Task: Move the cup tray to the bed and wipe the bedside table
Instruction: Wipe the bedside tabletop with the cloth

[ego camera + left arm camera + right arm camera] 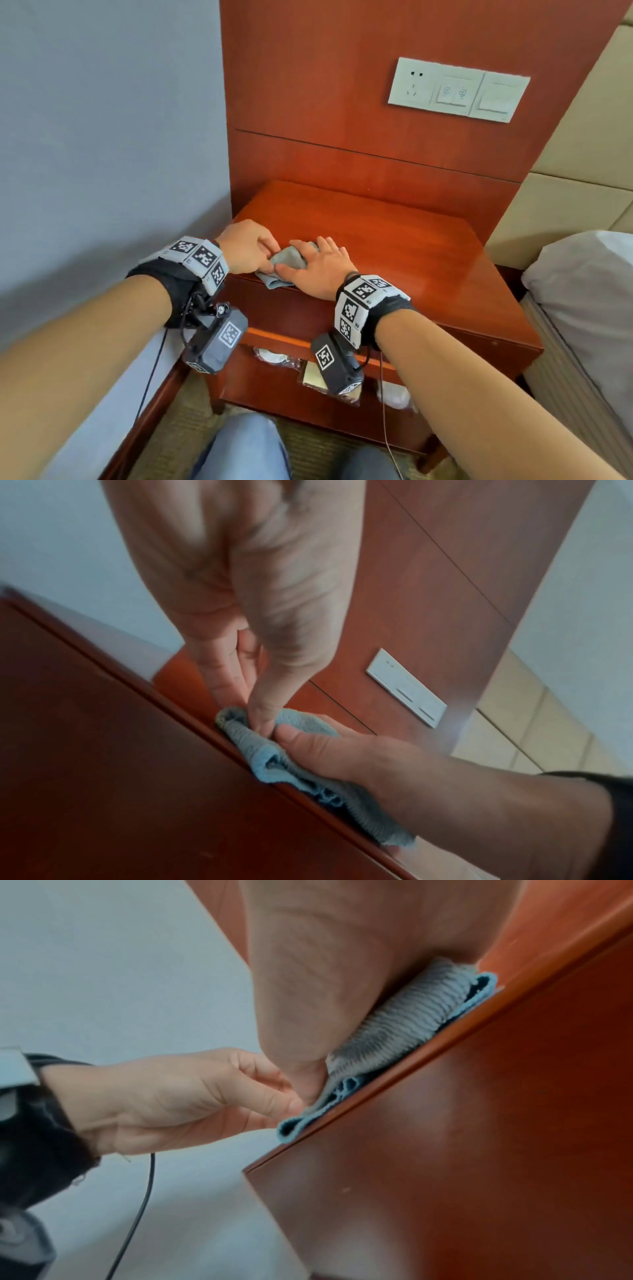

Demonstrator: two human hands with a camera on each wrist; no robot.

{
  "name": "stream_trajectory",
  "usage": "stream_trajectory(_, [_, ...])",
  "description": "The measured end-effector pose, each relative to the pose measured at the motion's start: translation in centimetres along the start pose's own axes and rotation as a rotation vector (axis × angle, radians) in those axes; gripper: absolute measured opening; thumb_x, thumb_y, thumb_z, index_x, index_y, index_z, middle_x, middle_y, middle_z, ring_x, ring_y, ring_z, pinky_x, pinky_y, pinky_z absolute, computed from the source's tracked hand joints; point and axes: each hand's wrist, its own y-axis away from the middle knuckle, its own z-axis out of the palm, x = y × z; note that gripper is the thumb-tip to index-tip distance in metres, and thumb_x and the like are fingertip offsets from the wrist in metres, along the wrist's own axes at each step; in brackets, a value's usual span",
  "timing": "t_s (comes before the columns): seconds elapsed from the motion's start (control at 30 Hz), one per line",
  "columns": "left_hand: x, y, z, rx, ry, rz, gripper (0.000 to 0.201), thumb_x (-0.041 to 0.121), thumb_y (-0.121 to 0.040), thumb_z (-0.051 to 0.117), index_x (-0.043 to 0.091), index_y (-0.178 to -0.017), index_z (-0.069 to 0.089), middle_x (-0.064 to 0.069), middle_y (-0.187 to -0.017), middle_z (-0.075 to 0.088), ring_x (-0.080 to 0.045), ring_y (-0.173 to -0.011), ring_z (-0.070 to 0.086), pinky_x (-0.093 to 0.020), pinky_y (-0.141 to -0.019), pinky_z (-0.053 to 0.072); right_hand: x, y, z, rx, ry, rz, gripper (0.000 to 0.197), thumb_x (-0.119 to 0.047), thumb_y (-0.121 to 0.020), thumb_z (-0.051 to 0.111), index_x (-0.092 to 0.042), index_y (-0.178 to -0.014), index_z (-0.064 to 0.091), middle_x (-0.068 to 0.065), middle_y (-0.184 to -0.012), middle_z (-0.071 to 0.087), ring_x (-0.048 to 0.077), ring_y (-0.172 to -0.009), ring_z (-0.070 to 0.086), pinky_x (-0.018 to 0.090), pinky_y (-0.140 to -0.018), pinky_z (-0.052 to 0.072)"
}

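Observation:
A folded grey-blue cloth [287,261] lies at the front left edge of the red wooden bedside table [394,246], overhanging the edge a little. My left hand [269,265] pinches the cloth's left end between thumb and fingers [263,718]. My right hand [317,251] lies flat on top of the cloth [255,750], fingers straight and thumb [301,738] pressing it down. In the right wrist view the cloth [404,1018] is squeezed between my palm and the tabletop. No cup tray is in view.
A bed [582,291] with white bedding stands right of the table. A wooden back panel carries a white socket plate [459,89]. Wrapped items [274,356] sit on the table's lower shelf. A grey wall runs along the left.

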Motion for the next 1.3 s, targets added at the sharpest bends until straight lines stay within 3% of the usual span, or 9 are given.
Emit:
stream_trajectory(0.13, [-4.8,0.8,-3.6,0.063,0.011,-0.106,0.034,0.008,-0.066,0.083,0.016,-0.098,0.074,0.005,-0.082,0.069,-0.008,-0.078,0.064,-0.02,-0.075,0.05,-5.7,-2.7,0.7,-0.056,0.007,-0.081,0.079,-0.075,-0.082,0.032,-0.039,-0.151,0.017,0.015,-0.161,0.011,0.03,-0.149,0.004,0.048,-0.12,0.004])
stream_trajectory(0.3, [-7.4,-0.5,-6.3,0.03,0.004,-0.193,0.034,0.004,-0.065,0.083,0.015,-0.097,0.074,0.006,-0.078,0.071,-0.013,-0.078,0.066,-0.027,-0.082,0.053,-8.8,-5.6,0.6,-0.137,0.027,-0.106,0.08,-0.075,-0.083,0.032,-0.038,-0.152,0.013,0.016,-0.162,0.004,0.032,-0.149,-0.003,0.048,-0.119,0.0])
stream_trajectory(0.37, [-7.5,-1.6,-6.7,0.035,-0.039,-0.193,0.032,0.004,-0.066,0.082,0.016,-0.095,0.075,0.007,-0.077,0.071,-0.011,-0.076,0.066,-0.025,-0.079,0.053,-9.1,-6.9,0.2,-0.155,0.03,-0.102,0.08,-0.074,-0.084,0.032,-0.038,-0.152,0.012,0.016,-0.161,0.006,0.032,-0.149,-0.001,0.048,-0.119,0.002])
stream_trajectory(0.53, [-6.6,-5.5,-7.5,0.021,-0.181,-0.162,0.031,0.007,-0.068,0.08,0.014,-0.098,0.076,0.001,-0.085,0.072,-0.013,-0.085,0.067,-0.023,-0.082,0.052,-8.9,-10.6,-0.5,-0.178,0.005,-0.07,0.074,-0.069,-0.088,0.031,-0.04,-0.152,0.008,0.016,-0.162,-0.002,0.031,-0.149,-0.008,0.049,-0.119,-0.001])
stream_trajectory(0.87, [-4.9,-15.3,-8.3,-0.061,-0.225,-0.096,0.026,0.007,-0.071,0.079,0.012,-0.096,0.077,0.008,-0.076,0.066,-0.016,-0.093,0.069,-0.027,-0.087,0.054,-5.5,-18.6,-2.3,-0.16,-0.051,0.056,0.079,-0.068,-0.089,0.032,-0.04,-0.151,-0.007,0.016,-0.16,-0.015,0.03,-0.148,-0.018,0.047,-0.12,-0.006])
stream_trajectory(1.03, [-4.3,-21.3,-7.6,-0.05,-0.254,-0.016,0.021,0.003,-0.073,0.072,0.013,-0.09,0.077,-0.002,-0.09,0.076,-0.019,-0.091,0.069,-0.028,-0.083,0.054,-2.8,-22.9,-3.0,-0.127,-0.087,0.107,0.079,-0.071,-0.087,0.028,-0.041,-0.15,-0.009,0.008,-0.16,-0.023,0.024,-0.146,-0.025,0.049,-0.119,-0.01])
stream_trajectory(1.2, [-4.2,-25.7,-7.0,-0.033,-0.222,-0.025,0.019,0.004,-0.073,0.074,0.014,-0.09,0.077,-0.003,-0.089,0.074,-0.02,-0.089,0.068,-0.032,-0.084,0.055,-0.8,-26.0,-4.0,-0.089,-0.093,0.07,0.063,-0.055,-0.095,0.022,-0.043,-0.151,-0.006,0.003,-0.161,-0.019,0.02,-0.147,-0.023,0.049,-0.118,-0.014])
stream_trajectory(1.27, [-4.3,-26.9,-6.7,-0.011,-0.23,-0.015,0.019,0.006,-0.075,0.072,0.015,-0.09,0.077,-0.004,-0.09,0.074,-0.022,-0.089,0.067,-0.03,-0.081,0.053,-0.1,-26.8,-4.2,0.0,-0.013,-0.02,0.061,-0.044,-0.097,0.025,-0.039,-0.152,0.0,0.003,-0.163,-0.008,0.021,-0.149,-0.014,0.048,-0.119,-0.006])
stream_trajectory(1.3, [-4.4,-27.4,-6.5,0.006,-0.238,-0.009,0.018,0.006,-0.076,0.069,0.015,-0.09,0.076,-0.005,-0.092,0.073,-0.023,-0.089,0.066,-0.029,-0.077,0.051,0.2,-27.1,-4.3,0.076,0.046,-0.086,0.06,-0.041,-0.095,0.029,-0.036,-0.151,0.008,0.004,-0.161,0.004,0.024,-0.149,-0.002,0.047,-0.119,0.002])
